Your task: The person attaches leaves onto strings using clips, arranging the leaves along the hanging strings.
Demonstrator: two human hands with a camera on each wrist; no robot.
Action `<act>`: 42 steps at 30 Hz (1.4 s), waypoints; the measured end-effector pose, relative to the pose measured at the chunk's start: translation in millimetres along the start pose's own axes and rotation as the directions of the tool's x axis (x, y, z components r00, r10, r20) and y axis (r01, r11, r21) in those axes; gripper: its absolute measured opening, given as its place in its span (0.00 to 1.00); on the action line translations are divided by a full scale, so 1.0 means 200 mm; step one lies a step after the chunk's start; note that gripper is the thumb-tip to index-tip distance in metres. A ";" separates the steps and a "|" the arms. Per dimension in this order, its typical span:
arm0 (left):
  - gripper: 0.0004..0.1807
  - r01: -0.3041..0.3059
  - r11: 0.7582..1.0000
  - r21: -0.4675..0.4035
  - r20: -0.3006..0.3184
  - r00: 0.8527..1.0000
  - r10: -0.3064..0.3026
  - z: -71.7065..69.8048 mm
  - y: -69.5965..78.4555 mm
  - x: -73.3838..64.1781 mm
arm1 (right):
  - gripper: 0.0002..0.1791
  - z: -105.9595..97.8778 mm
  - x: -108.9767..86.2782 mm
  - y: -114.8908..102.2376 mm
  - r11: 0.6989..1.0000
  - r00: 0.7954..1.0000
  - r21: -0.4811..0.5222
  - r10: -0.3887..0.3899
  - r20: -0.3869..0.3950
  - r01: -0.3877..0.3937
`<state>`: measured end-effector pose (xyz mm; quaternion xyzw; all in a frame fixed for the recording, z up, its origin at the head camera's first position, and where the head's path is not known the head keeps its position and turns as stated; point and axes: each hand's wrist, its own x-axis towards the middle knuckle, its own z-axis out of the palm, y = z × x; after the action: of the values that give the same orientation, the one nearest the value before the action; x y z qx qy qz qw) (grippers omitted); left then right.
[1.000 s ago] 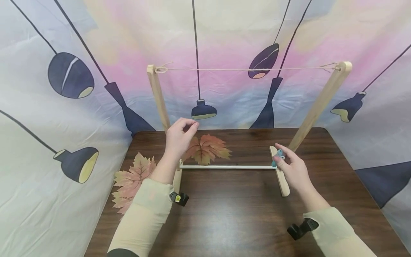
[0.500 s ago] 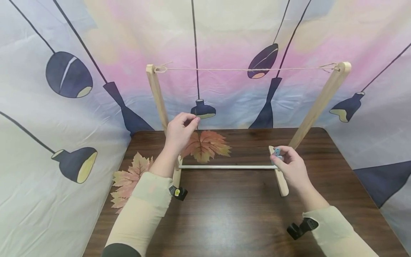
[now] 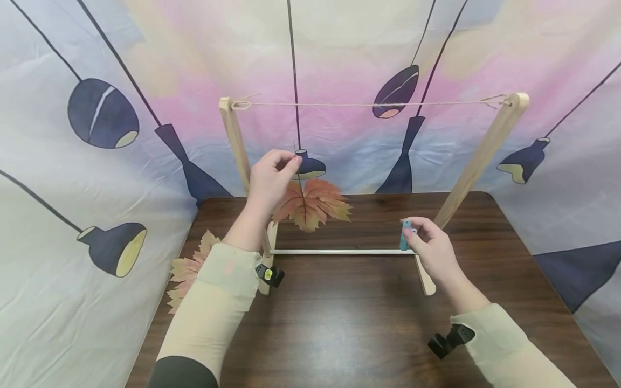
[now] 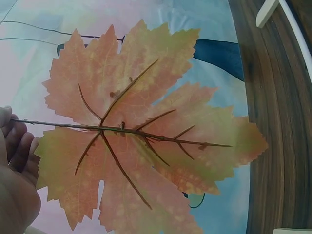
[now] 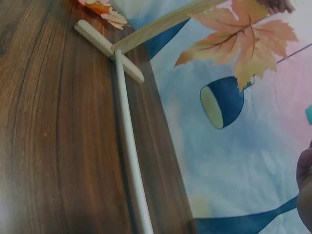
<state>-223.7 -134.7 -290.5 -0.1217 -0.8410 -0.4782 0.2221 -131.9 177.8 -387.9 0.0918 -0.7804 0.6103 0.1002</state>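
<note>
head: leaf [image 3: 315,207] above wood-grained table [image 3: 339,318], lamp-printed cloth [image 3: 349,59] behind.

No readable text, brand, number or sign from where I'm standing; yellow spot [image 3: 268,275] on one black wrist camera [image 3: 278,277], too small to tell if it carries any lettering.

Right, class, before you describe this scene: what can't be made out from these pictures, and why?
Right wrist view: most of the blue clip and right hand, cut off by the right edge.
Left wrist view: part of the left hand, cut off by the left edge; one lobe of the held leaf, by the bottom edge.
Head view: part of the table leaf, behind the left sleeve.
</note>
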 end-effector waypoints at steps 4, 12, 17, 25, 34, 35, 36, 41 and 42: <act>0.12 0.021 1.000 0.003 0.009 1.000 -0.021 -0.01 0.01 0.01 | 0.08 0.02 0.03 -0.05 0.997 0.999 0.075 -0.019 0.032 0.016; 0.13 0.071 0.997 0.011 0.021 0.997 -0.071 -0.04 0.00 0.03 | 0.14 0.11 0.16 -0.18 0.990 0.990 0.031 -0.135 0.044 0.134; 0.13 0.050 0.998 0.026 0.019 0.999 -0.050 -0.06 0.01 0.04 | 0.19 0.12 0.22 -0.25 0.984 0.982 0.005 -0.177 0.061 0.177; 0.14 0.052 0.998 0.035 0.026 0.998 -0.052 -0.07 0.03 0.07 | 0.15 0.13 0.26 -0.32 0.987 0.983 -0.011 -0.160 0.089 0.162; 0.13 0.049 0.999 0.011 0.018 0.999 -0.050 -0.08 0.09 0.10 | 0.15 0.12 0.34 -0.48 0.990 0.983 -0.037 -0.127 0.134 0.133; 0.13 0.047 0.999 0.015 0.016 0.999 -0.047 -0.08 0.09 0.11 | 0.14 0.11 0.35 -0.50 0.990 0.982 -0.044 -0.126 0.140 0.133; 0.13 0.045 0.999 0.016 0.014 0.999 -0.046 -0.09 0.09 0.11 | 0.14 0.11 0.35 -0.52 0.989 0.981 -0.054 -0.126 0.145 0.135; 0.13 0.046 0.998 0.041 0.022 0.999 -0.047 -0.09 0.10 0.11 | 0.15 0.10 0.37 -0.57 0.987 0.975 -0.073 -0.130 0.179 0.144; 0.13 0.044 0.998 0.048 0.029 0.999 -0.045 -0.09 0.10 0.11 | 0.14 0.10 0.38 -0.57 0.986 0.974 -0.074 -0.133 0.183 0.148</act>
<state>-230.3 -140.0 -255.9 -0.1049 -0.8579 -0.4609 0.2015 -174.7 129.2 -265.1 0.1963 -0.8036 0.5565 0.0773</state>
